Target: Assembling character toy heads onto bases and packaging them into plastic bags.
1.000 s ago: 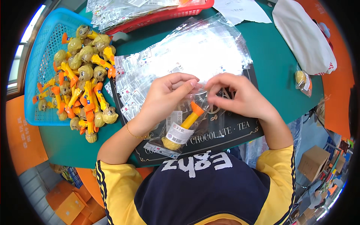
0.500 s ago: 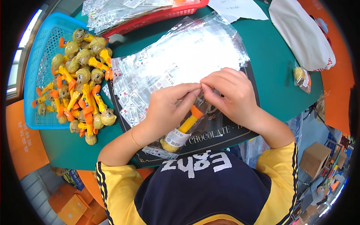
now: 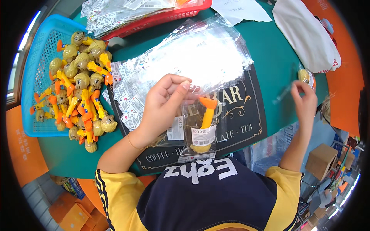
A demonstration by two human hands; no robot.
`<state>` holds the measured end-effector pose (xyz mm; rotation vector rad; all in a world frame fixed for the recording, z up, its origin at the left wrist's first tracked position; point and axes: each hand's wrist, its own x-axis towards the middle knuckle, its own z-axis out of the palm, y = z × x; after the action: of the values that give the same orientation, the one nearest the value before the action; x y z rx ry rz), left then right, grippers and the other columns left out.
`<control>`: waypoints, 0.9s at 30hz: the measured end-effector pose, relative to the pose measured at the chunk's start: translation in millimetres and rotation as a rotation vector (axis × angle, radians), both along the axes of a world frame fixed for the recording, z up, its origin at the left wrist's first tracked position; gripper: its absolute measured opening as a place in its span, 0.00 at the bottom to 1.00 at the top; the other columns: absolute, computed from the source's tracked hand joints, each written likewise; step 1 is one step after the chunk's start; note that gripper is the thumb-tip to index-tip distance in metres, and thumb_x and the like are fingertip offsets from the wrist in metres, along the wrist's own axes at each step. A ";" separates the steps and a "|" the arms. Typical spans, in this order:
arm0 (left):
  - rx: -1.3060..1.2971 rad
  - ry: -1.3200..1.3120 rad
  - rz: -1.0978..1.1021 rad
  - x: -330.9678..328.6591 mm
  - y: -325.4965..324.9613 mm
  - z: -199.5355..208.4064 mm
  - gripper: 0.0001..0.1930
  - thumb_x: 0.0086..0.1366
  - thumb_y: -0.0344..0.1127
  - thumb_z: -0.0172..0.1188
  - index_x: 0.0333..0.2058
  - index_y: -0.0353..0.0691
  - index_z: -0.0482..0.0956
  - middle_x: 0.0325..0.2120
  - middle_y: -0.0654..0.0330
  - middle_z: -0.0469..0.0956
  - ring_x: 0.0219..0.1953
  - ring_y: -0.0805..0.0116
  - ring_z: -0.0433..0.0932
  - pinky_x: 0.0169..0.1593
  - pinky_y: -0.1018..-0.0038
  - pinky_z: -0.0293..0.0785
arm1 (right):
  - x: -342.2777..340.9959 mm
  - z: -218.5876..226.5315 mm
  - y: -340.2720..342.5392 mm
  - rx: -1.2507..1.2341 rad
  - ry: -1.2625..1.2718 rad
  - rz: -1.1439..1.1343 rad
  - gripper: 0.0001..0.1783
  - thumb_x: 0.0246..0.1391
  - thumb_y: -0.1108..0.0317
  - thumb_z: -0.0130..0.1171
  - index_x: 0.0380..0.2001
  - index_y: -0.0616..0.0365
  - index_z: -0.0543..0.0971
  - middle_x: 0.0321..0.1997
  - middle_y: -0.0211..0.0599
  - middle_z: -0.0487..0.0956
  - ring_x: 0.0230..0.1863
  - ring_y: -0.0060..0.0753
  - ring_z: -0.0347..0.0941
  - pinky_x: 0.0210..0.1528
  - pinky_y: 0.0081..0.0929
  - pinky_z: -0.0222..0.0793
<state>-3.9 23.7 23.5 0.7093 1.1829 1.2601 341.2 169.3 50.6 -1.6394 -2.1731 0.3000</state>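
Bright even light, sharp centre, fisheye-bent rim

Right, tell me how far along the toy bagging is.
Done: bagged packets fill the red basket. In hand: the left hand pinches a clear bag with one toy inside; the right hand is off to the side. Left: a heap of loose toys in the blue basket.

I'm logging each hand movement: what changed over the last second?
The right hand let go of the bagged toy and swung out to the right, pulling a thin clear strip with it. The left hand still pinches the bag's top; the toy pile is unchanged.
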 end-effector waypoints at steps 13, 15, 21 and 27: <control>-0.020 -0.191 0.092 2.3 2.8 4.3 0.06 0.73 0.36 0.39 0.42 0.42 0.62 0.49 0.42 0.73 0.49 0.51 0.77 0.50 0.66 0.77 | -132.9 5.5 -41.8 -0.460 0.537 0.699 0.10 0.51 0.75 0.59 0.39 0.56 0.80 0.42 0.31 0.78 0.37 0.21 0.73 0.33 0.17 0.64; -0.034 -0.212 0.078 1.1 2.5 0.8 0.07 0.73 0.38 0.41 0.42 0.44 0.62 0.49 0.44 0.73 0.49 0.54 0.77 0.50 0.66 0.75 | -142.3 3.2 -38.7 -0.355 0.545 0.743 0.13 0.51 0.77 0.57 0.41 0.56 0.79 0.46 0.32 0.76 0.40 0.22 0.72 0.34 0.16 0.64; -0.093 -0.253 0.039 4.5 4.7 2.4 0.07 0.73 0.39 0.39 0.42 0.45 0.61 0.48 0.44 0.73 0.47 0.50 0.78 0.44 0.66 0.80 | -152.8 16.4 6.7 -0.887 0.668 0.776 0.12 0.56 0.77 0.50 0.44 0.62 0.77 0.48 0.33 0.76 0.41 0.16 0.69 0.37 0.16 0.65; -0.091 -0.321 -0.045 3.9 5.8 5.1 0.09 0.72 0.44 0.43 0.43 0.48 0.61 0.51 0.48 0.72 0.47 0.58 0.78 0.42 0.69 0.79 | -175.5 33.3 41.5 -0.436 0.236 1.215 0.10 0.50 0.79 0.57 0.36 0.58 0.82 0.43 0.34 0.75 0.39 0.26 0.69 0.42 0.22 0.66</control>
<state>0.0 29.4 28.6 0.4440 0.9490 1.2221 165.7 210.8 83.9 -0.1634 -2.7278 1.2681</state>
